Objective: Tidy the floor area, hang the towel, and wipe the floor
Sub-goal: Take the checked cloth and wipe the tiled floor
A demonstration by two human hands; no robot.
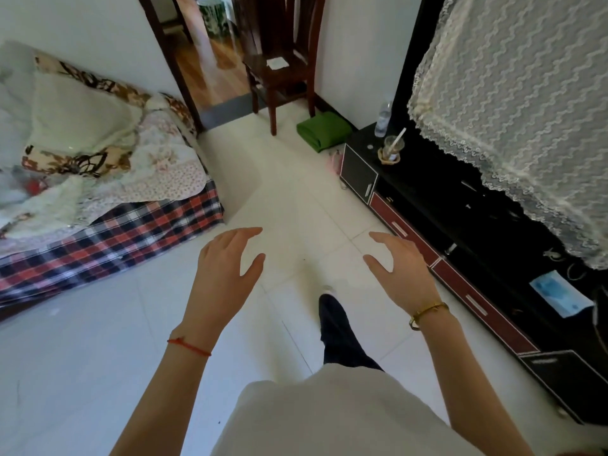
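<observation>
1. Two bare hands were held out over the floor [296, 199]: the left hand [227, 261], a red string at its wrist, and the right hand [399, 268], a gold bangle at its wrist; both had fingers spread and loosely bent, holding nothing
2. One folded green cloth [324, 130] lay on the tiles against the far wall, between the one dark wooden chair [279, 70] and the end of the black cabinet [460, 209]; whether it was the towel could not be told
3. On the cabinet's near end stood one clear bottle [384, 117] and one glass [392, 147] holding a white stick; further along lay one blue-and-white packet [556, 292]
4. One foot in a dark trouser leg [339, 327] stood on the tiles between the two forearms
5. A lane of bare tile ran from the person to the open doorway [204, 67], bounded on the left by the bed's plaid edge [131, 232] and on the right by the cabinet's red drawer fronts
6. The floor was pale glossy tile; wood flooring showed beyond the doorway; a white lace cover [513, 103] hung over something above the cabinet, and rumpled quilts covered the bed
</observation>
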